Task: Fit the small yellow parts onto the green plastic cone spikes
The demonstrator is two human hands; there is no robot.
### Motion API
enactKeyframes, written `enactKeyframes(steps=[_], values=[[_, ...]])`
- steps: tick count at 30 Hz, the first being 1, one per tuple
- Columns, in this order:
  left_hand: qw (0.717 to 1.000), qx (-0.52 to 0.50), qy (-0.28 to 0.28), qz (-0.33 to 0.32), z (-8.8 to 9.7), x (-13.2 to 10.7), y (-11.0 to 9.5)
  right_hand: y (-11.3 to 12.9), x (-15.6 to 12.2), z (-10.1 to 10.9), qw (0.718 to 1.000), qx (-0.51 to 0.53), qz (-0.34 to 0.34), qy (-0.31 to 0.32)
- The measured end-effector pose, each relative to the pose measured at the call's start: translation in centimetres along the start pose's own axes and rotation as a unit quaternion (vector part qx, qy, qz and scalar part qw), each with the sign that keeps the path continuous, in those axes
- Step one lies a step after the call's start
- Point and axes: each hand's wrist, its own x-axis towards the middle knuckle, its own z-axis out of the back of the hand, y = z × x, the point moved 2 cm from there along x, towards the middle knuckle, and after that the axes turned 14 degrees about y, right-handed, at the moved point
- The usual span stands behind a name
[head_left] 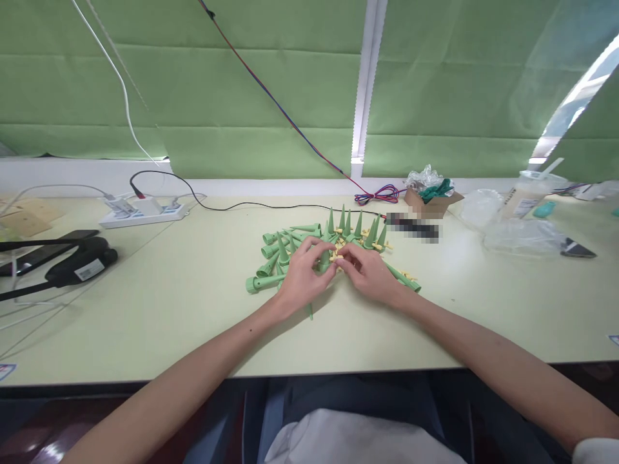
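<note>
My left hand (pixel 305 272) and my right hand (pixel 371 273) meet over a pile of green plastic parts. Thumb and fingers of both are closed around a small yellow plastic piece (pixel 336 257) with short arms. A green cone (pixel 325 259) shows in the gap between my left thumb and forefinger; whether it is gripped I cannot tell. Behind the hands several green cones (pixel 358 225) stand upright, with small yellow pieces (pixel 383 245) at their bases. Hollow green tapered tubes (pixel 265 282) lie to the left, and another green tube (pixel 403 278) lies beside my right wrist.
A white power strip (pixel 142 214) and a black strapped device (pixel 84 261) are on the left. At the back right stand a small cardboard box (pixel 430 203) and a drink cup (pixel 525 196) among clear plastic bags. A black cable (pixel 251 204) crosses the table behind the pile.
</note>
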Motion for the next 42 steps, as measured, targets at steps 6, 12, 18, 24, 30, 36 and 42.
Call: enactKeyframes(steps=[6,12,18,24,30,36,42], values=[[1.000,0.001,0.006,0.003,-0.06,-0.03,0.15,-0.16,0.03,0.01,1.000,-0.003,-0.004,-0.003],[1.000,-0.004,0.012,0.010,-0.05,-0.03,0.11,-0.22,0.10,0.03,1.000,-0.017,-0.018,0.000],[1.000,0.001,0.005,0.001,-0.17,0.00,0.39,-0.16,-0.01,-0.12,1.000,0.003,-0.020,0.008],[1.000,0.010,0.009,0.006,-0.19,0.00,0.44,-0.17,-0.08,-0.16,1.000,0.008,-0.009,0.015],[1.000,0.003,0.025,0.014,-0.17,-0.02,0.41,-0.33,-0.02,-0.15,1.000,-0.006,-0.010,0.016],[1.000,-0.001,0.025,0.010,-0.19,0.00,0.39,-0.39,0.06,-0.11,0.999,-0.025,-0.012,0.017],[1.000,-0.001,0.027,0.006,-0.26,-0.02,0.40,-0.49,0.13,-0.11,0.999,-0.047,-0.017,0.018]])
